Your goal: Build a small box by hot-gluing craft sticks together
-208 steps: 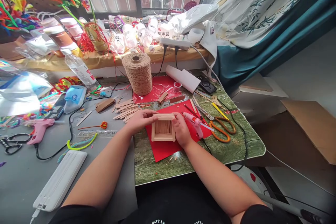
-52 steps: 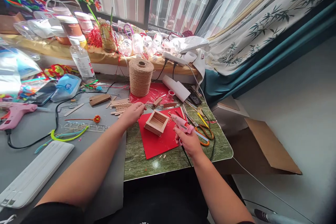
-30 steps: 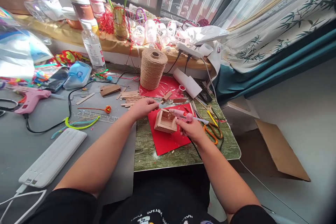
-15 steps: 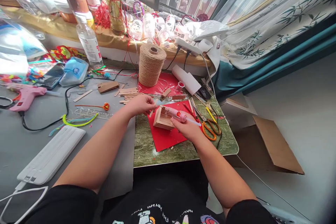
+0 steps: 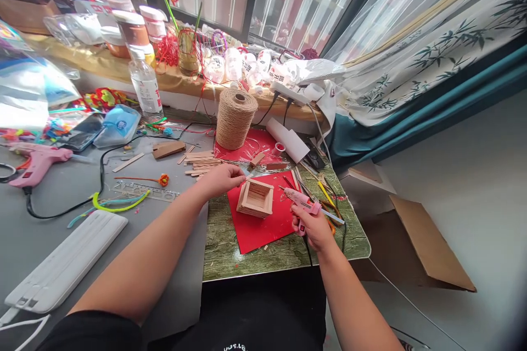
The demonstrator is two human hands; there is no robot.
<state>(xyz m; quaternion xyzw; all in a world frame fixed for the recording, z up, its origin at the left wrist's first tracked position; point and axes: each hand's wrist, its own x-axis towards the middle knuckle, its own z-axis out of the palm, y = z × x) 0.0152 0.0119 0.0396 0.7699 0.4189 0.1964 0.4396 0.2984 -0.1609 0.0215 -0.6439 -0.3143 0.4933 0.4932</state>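
Observation:
A small square box of stacked craft sticks (image 5: 256, 209) stands on a red sheet (image 5: 251, 238), its open top facing up. At its far left corner is my left hand (image 5: 225, 180), fingers pinched together. The pale end of a craft stick (image 5: 248, 176) shows at those fingertips; the rest is hidden. My right hand (image 5: 316, 226) is wrapped round the handle of a pink hot glue gun (image 5: 302, 201). The gun's nozzle points left, a short way right of the box, and a clear glue stick juts from its back.
Loose craft sticks (image 5: 201, 162) lie beyond my left hand. A big twine spool (image 5: 235, 120) stands behind the red sheet. Orange-handled scissors (image 5: 331, 226) lie partly hidden behind my right hand. Another pink glue gun (image 5: 39, 163) and a white power bank (image 5: 68, 258) lie at left.
My right hand has drawn the glue gun away from the box to the right, uncovering the box's open top. My left hand stays by the box's far left corner. The view has shifted slightly.

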